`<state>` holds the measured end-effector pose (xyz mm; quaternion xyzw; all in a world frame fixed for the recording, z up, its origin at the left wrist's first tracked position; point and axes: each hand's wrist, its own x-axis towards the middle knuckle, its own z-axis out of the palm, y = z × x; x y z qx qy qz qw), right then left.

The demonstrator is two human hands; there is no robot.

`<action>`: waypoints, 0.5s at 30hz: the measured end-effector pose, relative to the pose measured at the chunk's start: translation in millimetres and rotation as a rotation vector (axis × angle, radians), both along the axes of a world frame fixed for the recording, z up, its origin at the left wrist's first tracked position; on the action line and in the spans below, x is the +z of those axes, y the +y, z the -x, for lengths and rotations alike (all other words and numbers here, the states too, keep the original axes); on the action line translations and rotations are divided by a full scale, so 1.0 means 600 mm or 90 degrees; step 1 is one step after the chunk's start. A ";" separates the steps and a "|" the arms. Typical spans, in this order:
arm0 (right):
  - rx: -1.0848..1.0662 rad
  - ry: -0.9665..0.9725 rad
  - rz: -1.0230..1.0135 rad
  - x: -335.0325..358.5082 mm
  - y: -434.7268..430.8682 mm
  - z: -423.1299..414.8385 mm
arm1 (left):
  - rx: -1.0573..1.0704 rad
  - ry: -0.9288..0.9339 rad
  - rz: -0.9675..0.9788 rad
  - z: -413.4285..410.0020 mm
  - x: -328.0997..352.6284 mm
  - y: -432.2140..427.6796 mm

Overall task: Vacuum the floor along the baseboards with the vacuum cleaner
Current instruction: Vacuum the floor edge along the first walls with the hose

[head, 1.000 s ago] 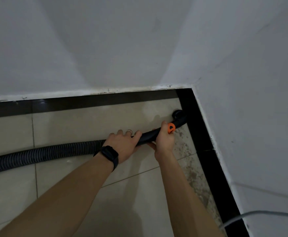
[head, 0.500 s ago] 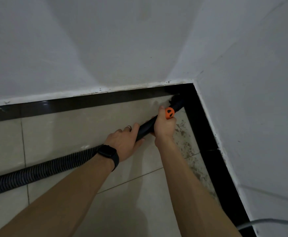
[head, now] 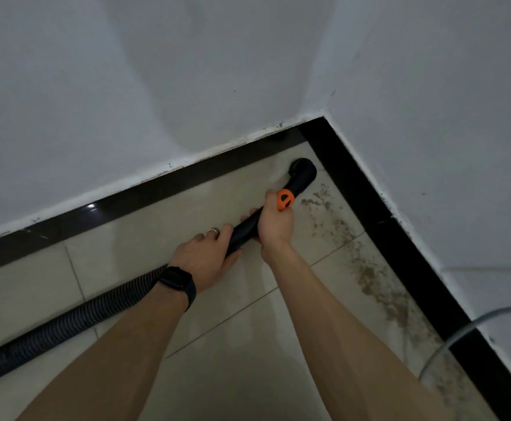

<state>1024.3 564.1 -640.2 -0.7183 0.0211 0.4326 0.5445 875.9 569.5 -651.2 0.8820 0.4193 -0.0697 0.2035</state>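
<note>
The left hand [head: 208, 256] is holding the black vacuum tube [head: 243, 235], its grip curled round. The right hand [head: 275, 223] is gripping it too. The nozzle [head: 302, 171] is cleaning the corner. Next it is probably needing to slide along the dirt [head: 375, 278] beside the baseboard [head: 369, 202].

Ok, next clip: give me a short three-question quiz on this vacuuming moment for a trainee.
1. True or false: the left hand and the right hand both grip the vacuum tube.
2. The nozzle sits: A) on the floor near the corner; B) up on the wall; C) beside the grey cable.
3. Fill in: loose dirt lies along the ___-hand baseboard.
Key: 1 true; 2 A; 3 right.
</note>
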 end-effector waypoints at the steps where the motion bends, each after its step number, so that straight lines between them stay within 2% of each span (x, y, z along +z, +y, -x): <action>1: -0.013 0.006 -0.004 -0.003 -0.008 0.015 | -0.011 0.011 0.001 0.015 0.002 -0.003; 8: -0.057 0.061 -0.010 0.002 -0.062 0.111 | -0.103 0.093 -0.024 0.111 0.019 -0.018; 15: -0.085 0.072 -0.023 0.013 -0.088 0.145 | -0.137 0.111 -0.045 0.142 0.027 -0.029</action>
